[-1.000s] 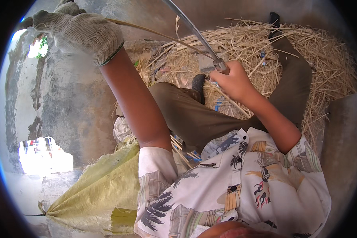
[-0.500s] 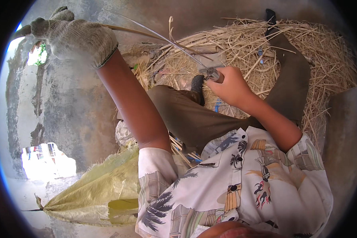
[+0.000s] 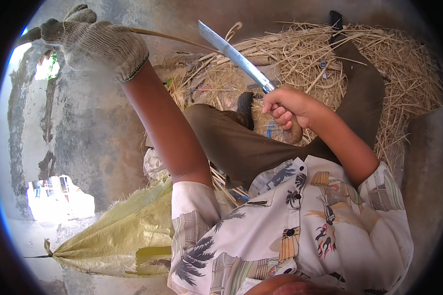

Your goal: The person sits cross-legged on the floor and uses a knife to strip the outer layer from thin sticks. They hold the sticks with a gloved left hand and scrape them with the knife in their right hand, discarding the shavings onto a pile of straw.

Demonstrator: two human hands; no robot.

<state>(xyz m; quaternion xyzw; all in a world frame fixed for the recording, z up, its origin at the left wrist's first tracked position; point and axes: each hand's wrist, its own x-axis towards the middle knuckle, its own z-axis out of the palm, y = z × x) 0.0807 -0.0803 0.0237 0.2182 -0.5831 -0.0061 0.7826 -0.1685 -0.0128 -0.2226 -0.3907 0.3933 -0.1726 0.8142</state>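
My left hand, in a grey knitted glove, is raised at the upper left and closed on a long brown cane-like strip. The strip juts out of the glove on both sides and slants down to the right, toward the knife. My bare right hand is wrapped round the wooden handle of a large knife. Its long, slightly curved steel blade points up and to the left, broad side showing. Beside the blade tip, a pale shaving curls up.
Pale shavings are heaped around my outstretched legs. A stained wall with broken openings stands at the left. Below it hangs a yellowish woven sack, tied at its left end.
The knife has turned from edge-on to showing its broad side, and my right hand has rolled and shifted slightly right and down. My left hand has barely moved.
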